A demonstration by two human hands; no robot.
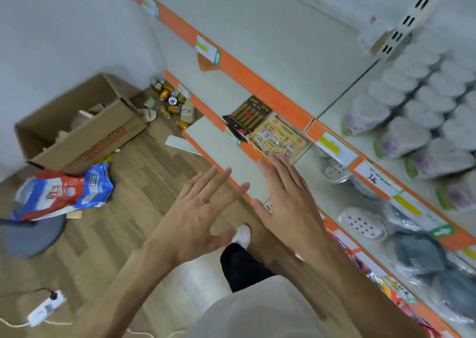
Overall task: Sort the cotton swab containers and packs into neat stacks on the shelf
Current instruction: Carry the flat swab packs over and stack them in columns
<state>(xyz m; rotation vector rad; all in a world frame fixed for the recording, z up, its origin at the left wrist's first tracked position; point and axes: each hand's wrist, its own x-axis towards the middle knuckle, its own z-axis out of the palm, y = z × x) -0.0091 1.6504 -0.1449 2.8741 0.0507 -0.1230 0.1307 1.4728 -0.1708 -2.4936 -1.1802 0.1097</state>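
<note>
Rows of heart-shaped cotton swab containers (422, 110) with clear lids stand on the upper shelf at the right, several deep. Round perforated-lid containers (362, 224) lie on the shelf below, beside grey packs (417, 254). My left hand (198, 216) and my right hand (286, 196) are both held out flat with straight fingers in front of the orange shelf edge (262, 90). Neither hand holds or touches anything.
An open cardboard box (85, 128) sits on the wooden floor at the left, with a blue and red bag (64, 190) near it. Cans (171, 100) cluster by the wall. A power strip (45, 308) lies at lower left. Yellow packets (277, 137) fill a lower shelf.
</note>
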